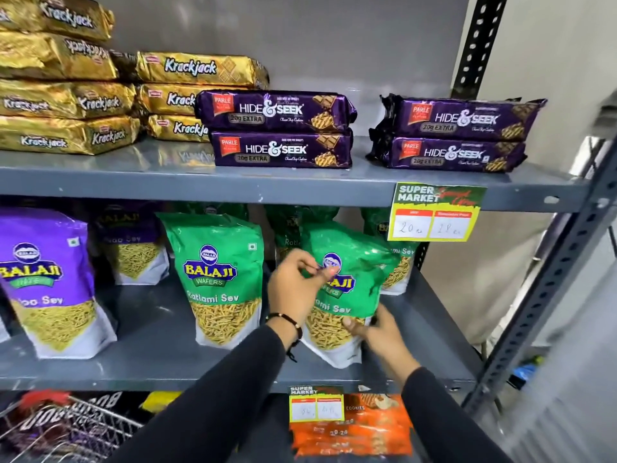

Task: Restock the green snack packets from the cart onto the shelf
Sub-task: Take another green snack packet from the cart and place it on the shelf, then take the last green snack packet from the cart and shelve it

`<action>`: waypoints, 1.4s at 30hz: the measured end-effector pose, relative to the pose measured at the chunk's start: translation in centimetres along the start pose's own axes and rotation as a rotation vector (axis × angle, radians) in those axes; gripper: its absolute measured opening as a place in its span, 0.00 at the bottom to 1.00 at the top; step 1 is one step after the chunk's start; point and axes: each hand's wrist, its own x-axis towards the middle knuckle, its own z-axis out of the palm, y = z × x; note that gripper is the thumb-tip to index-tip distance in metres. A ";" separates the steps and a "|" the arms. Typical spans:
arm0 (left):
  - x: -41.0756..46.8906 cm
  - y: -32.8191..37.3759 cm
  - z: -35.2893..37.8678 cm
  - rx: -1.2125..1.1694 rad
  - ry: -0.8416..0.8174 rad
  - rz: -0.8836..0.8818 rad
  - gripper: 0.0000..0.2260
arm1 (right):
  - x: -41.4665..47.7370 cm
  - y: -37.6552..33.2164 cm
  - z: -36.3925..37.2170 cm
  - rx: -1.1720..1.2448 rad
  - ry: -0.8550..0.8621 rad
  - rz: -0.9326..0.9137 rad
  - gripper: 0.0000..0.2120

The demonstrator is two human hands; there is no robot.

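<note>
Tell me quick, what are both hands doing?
Left hand: closed, pinching the front of the green Ratlami Sev packet.
Right hand: closed, gripping the same packet low down.

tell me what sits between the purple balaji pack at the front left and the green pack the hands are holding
In the head view, one upright green Ratlami Sev pack stands between the purple pack and the held green pack.

Green Ratlami Sev packet [347, 279] stands tilted on the grey shelf [160, 355], beside another upright one [220, 279].

The green snack packet [347, 262] is glossy plastic film. The shelf [167, 369] is smooth grey painted metal. The price tag [434, 212] looks like paper.
</note>
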 end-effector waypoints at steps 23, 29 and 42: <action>3.3 -3.8 0.5 -0.301 -0.128 -0.332 0.27 | 0.8 -0.7 -1.3 0.138 0.125 -0.029 0.19; -5.2 -3.3 -6.0 -0.111 -0.334 -0.223 0.29 | -3.8 -0.1 1.9 0.004 0.379 -0.259 0.17; -18.7 -18.8 -41.3 0.300 0.079 -0.785 0.06 | -13.6 1.5 31.4 -0.258 -0.918 -0.023 0.11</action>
